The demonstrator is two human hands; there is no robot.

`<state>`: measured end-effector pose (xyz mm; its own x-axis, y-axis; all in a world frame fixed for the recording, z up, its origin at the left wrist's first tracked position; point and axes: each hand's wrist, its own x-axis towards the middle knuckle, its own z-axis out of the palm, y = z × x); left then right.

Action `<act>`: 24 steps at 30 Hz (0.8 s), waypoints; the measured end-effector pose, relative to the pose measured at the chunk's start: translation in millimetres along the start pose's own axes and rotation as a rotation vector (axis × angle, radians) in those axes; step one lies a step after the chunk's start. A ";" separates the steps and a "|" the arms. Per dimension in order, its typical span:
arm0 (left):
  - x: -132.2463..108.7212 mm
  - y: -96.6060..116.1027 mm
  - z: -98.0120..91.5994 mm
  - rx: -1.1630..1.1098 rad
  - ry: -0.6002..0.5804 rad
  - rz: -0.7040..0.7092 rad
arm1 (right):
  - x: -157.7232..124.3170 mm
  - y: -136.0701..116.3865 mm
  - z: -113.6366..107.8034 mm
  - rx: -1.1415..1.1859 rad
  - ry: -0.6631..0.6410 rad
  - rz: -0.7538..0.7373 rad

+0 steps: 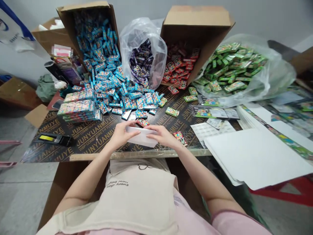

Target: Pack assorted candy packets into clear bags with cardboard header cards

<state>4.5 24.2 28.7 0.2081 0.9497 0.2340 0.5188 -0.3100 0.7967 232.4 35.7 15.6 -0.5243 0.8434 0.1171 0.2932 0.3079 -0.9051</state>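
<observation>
Near the front edge of the dark table, a small white box is held between my two hands. My left hand grips its left end, thumb along the near side and fingers behind. The right end is gripped by my right hand, with its fingers along the top. Just behind the box lies a red packet, close to my fingertips. A flat colourful packet rests right of my right hand. Blue packets are heaped behind. What the box contains cannot be seen.
Cartons hold blue packets and red packets; plastic bags hold purple packets and green packets. Wrapped stacks and a tape dispenser stand left. White sheets overhang the front right.
</observation>
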 end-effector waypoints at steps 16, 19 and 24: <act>-12.5 -19.9 26.7 -0.780 0.113 -0.393 | -18.2 9.7 19.5 -0.295 0.637 -0.344; -13.3 -12.6 22.0 -0.846 0.190 -0.414 | -15.6 16.0 21.2 -0.234 0.656 -0.316; -12.7 -5.2 15.9 -0.842 0.246 -0.369 | -10.7 25.9 20.4 0.226 0.572 -0.152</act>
<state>12.4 13.0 12.7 -0.0798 0.9937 -0.0784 -0.2712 0.0541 0.9610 229.3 25.7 -17.5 -0.0179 0.9188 0.3943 0.0407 0.3947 -0.9179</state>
